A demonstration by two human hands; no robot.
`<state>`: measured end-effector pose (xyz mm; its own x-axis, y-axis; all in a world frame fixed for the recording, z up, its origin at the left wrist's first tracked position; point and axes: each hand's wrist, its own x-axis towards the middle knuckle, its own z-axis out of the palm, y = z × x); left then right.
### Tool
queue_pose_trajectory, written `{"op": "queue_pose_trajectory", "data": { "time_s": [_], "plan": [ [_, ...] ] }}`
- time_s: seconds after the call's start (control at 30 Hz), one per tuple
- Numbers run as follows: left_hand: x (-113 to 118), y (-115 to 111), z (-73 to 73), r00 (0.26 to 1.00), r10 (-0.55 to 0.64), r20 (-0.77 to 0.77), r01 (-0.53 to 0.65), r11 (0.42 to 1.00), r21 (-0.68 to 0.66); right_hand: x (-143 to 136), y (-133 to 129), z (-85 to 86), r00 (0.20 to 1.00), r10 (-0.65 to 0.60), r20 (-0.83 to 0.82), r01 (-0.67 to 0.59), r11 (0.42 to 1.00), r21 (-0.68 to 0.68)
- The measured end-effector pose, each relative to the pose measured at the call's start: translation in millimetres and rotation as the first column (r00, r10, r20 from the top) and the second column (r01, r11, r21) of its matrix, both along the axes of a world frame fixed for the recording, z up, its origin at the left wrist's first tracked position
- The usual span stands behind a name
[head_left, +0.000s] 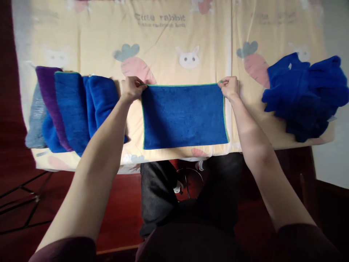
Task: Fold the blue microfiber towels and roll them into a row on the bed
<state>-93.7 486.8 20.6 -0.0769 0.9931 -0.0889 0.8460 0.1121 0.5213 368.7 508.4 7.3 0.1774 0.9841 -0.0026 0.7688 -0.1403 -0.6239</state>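
Note:
A blue towel (184,116) with a green edge lies spread as a flat rectangle in front of me. At its far left corner my left hand (133,88) is closed, pinching the edge between thumb and fingers. My right hand (228,87) pinches the far right corner in the same way. The towel's far edge runs straight between both hands. Its near edge rests close to the front of the cloth-covered table (174,40).
Folded cloths in blue, purple (50,98) and grey (38,116) lie side by side at the left, partly behind my left forearm. A crumpled blue pile (305,91) sits at the right. A black metal frame (34,198) stands at lower left.

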Motion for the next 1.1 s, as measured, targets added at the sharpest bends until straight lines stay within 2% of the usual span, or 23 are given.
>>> {"op": "queue_pose_trajectory", "data": {
  "time_s": [0.1,0.13,0.2,0.27,0.3,0.33,0.4,0.5,0.57,0.63,0.7,0.77,0.83,0.9,1.0,1.1],
  "plan": [
    [26,-19,7.8,0.997,0.071,0.016,-0.072,0.996,0.051,-20,-21,11.2,0.993,0.036,0.108,-0.044,0.996,0.077],
    [38,-30,8.7,0.999,0.042,0.019,-0.043,0.993,0.107,-29,-32,13.4,0.984,0.080,0.160,-0.097,0.990,0.104],
    [60,-52,6.6,0.996,-0.090,-0.014,0.091,0.976,0.199,-46,-55,13.5,0.943,0.228,0.242,-0.258,0.961,0.099],
    [73,-68,0.9,0.975,-0.213,-0.056,0.221,0.954,0.204,-55,-72,8.6,0.878,0.407,0.252,-0.428,0.903,0.032],
    [75,-73,-2.3,0.968,-0.243,-0.065,0.251,0.949,0.190,-56,-77,5.6,0.854,0.459,0.242,-0.473,0.881,-0.002],
    [76,-76,-5.1,0.967,-0.247,-0.064,0.255,0.951,0.175,-55,-79,3.3,0.849,0.475,0.233,-0.483,0.875,-0.027],
    [78,-78,-8.1,0.977,-0.209,-0.044,0.213,0.964,0.160,-55,-81,3.0,0.880,0.412,0.237,-0.414,0.909,-0.043],
    [96,-93,-4.7,0.977,-0.214,-0.006,0.212,0.965,0.155,-74,-100,13.8,0.912,0.323,0.255,-0.334,0.942,0.003],
    [118,-123,-1.2,0.952,-0.305,0.013,0.300,0.943,0.146,-99,-136,22.2,0.888,0.379,0.260,-0.400,0.916,0.032],
    [138,-165,-0.1,0.911,-0.411,0.016,0.406,0.904,0.133,-120,-185,25.7,0.842,0.472,0.263,-0.489,0.872,0.001],
    [147,-211,-1.6,0.897,-0.442,0.014,0.437,0.890,0.131,-127,-231,23.3,0.813,0.522,0.260,-0.528,0.848,-0.050],
    [140,-249,-4.1,0.924,-0.383,0.005,0.379,0.917,0.125,-116,-264,19.0,0.828,0.499,0.257,-0.499,0.864,-0.069],
    [120,-278,-5.7,0.964,-0.266,-0.002,0.264,0.958,0.115,-90,-282,17.0,0.864,0.428,0.265,-0.427,0.902,-0.064],
    [96,-299,-6.0,0.985,-0.172,0.014,0.169,0.978,0.119,-59,-292,19.4,0.894,0.357,0.272,-0.355,0.933,-0.057],
    [65,-329,-7.0,0.995,-0.094,0.029,0.090,0.989,0.117,-17,-310,27.2,0.935,0.237,0.263,-0.235,0.971,-0.041],
    [45,-359,-10.8,0.998,-0.022,0.061,0.017,0.996,0.085,7,-336,32.5,0.965,0.126,0.229,-0.135,0.991,0.023]
  ]
}}
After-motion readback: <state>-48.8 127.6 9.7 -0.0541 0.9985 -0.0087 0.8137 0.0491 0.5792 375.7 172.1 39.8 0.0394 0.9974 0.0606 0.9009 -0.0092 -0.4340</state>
